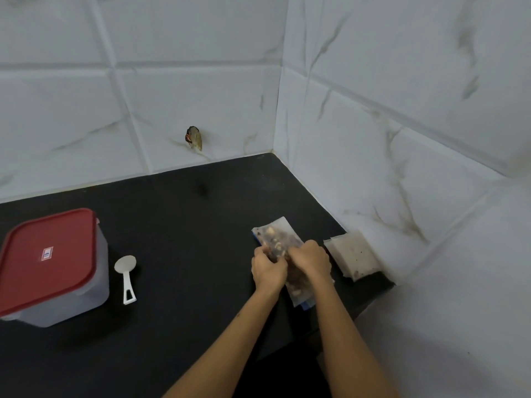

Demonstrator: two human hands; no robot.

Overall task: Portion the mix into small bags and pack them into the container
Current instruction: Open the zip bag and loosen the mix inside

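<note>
Right of centre on the counter (178,225), our left hand (268,268) and right hand (310,258) both pinch the bag of mix (273,239); it looks soft, light, lumpy and slippery, best held by its edges.

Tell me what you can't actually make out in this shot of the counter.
Head view only:
- Middle of the bag: covered by the left hand and right hand, so whether it is sealed is hidden.
- Container: red lid and frosted walls hide the contents; left corner cut off by the frame edge.
- Lid label: too small to read.
- Mix: too blurred to identify.
- Stack of bags: count unclear.
</note>
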